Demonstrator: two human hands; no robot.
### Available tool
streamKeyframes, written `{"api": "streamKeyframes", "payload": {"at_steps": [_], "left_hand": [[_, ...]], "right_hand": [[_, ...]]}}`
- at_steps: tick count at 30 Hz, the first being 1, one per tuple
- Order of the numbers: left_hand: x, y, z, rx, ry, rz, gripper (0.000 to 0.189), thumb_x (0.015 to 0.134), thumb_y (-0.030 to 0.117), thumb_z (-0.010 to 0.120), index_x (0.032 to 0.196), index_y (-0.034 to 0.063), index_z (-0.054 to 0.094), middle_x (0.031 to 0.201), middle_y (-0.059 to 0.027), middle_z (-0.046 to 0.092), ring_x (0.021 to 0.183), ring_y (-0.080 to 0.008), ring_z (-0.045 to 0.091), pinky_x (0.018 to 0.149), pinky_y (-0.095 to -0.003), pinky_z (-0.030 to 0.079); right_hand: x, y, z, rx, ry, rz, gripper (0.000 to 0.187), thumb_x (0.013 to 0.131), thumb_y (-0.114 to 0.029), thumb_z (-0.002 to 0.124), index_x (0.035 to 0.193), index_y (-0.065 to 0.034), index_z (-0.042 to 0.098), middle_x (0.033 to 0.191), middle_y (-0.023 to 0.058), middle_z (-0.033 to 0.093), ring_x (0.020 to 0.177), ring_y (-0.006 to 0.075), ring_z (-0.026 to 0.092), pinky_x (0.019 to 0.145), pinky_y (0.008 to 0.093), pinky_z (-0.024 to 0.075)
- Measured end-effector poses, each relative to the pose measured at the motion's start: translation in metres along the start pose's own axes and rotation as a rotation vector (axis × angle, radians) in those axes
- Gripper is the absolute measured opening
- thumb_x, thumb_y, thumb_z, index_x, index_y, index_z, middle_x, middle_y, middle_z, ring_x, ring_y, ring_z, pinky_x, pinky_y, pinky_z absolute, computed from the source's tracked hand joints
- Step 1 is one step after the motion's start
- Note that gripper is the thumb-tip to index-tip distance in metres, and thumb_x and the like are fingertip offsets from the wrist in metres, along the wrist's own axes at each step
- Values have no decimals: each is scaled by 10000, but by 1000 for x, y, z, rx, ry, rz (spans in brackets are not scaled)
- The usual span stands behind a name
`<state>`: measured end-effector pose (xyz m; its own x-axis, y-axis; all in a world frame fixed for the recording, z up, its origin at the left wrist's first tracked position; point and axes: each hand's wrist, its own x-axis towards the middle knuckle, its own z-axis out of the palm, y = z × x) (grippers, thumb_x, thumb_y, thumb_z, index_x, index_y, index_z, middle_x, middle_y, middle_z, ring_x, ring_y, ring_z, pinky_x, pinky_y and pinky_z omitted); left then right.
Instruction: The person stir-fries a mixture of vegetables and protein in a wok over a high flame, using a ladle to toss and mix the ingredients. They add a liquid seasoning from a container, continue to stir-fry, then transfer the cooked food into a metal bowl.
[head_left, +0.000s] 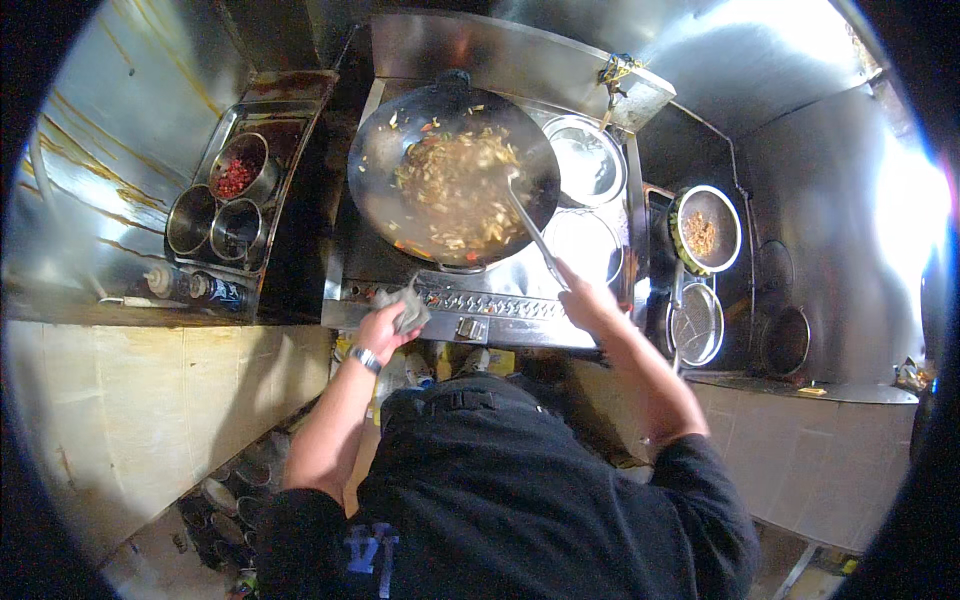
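A large dark wok (379, 187) sits on the metal stove, full of steaming chopped food (457, 180) with pale pieces and bits of orange and red. In my right hand (589, 304) is the handle of a long metal ladle or wok spatula (532, 229). Its head is partly lost in the food at the wok's right side. A folded grey cloth (405, 307) is gripped in my left hand (381, 334), just in front of the stove's edge. That hand is below the wok's near metal handle (461, 268) and apart from it.
Left, a metal tray holds pots, one with red pieces (236, 176); bottles (214, 289) lie near it. Right of the wok are a round metal pan (589, 161) and another round vessel (585, 244). Farther right are a bowl of brown bits (701, 231) and a mesh strainer (696, 324).
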<state>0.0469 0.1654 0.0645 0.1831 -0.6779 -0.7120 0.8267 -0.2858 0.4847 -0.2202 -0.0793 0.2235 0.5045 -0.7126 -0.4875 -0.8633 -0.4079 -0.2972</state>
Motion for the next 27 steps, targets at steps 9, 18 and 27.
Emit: {"api": "streamKeyframes", "payload": {"at_steps": [9, 18, 27], "left_hand": [[96, 7, 97, -140, -148, -271, 500, 1017, 459, 413, 1124, 2, 586, 869, -169, 689, 715, -297, 694, 641, -417, 605], [123, 7, 91, 16, -64, -339, 315, 891, 175, 410, 991, -54, 603, 689, -163, 639, 445, -231, 583, 372, -271, 499], [137, -11, 88, -243, 134, -50, 67, 885, 72, 490, 933, 26, 502, 897, -147, 607, 787, -261, 621, 649, -403, 580]], "right_hand": [[71, -38, 14, 1198, 94, 115, 605, 935, -170, 637, 1485, -113, 392, 700, 46, 572, 502, 135, 536, 421, 294, 451], [82, -60, 88, 400, 137, -467, 631, 868, -230, 653, 1452, -120, 441, 1066, 280, 667, 1008, 448, 647, 866, 475, 506], [-23, 15, 69, 527, -103, 75, 651, 916, -212, 668, 1495, -108, 391, 773, 94, 631, 609, 159, 608, 560, 347, 507]]}}
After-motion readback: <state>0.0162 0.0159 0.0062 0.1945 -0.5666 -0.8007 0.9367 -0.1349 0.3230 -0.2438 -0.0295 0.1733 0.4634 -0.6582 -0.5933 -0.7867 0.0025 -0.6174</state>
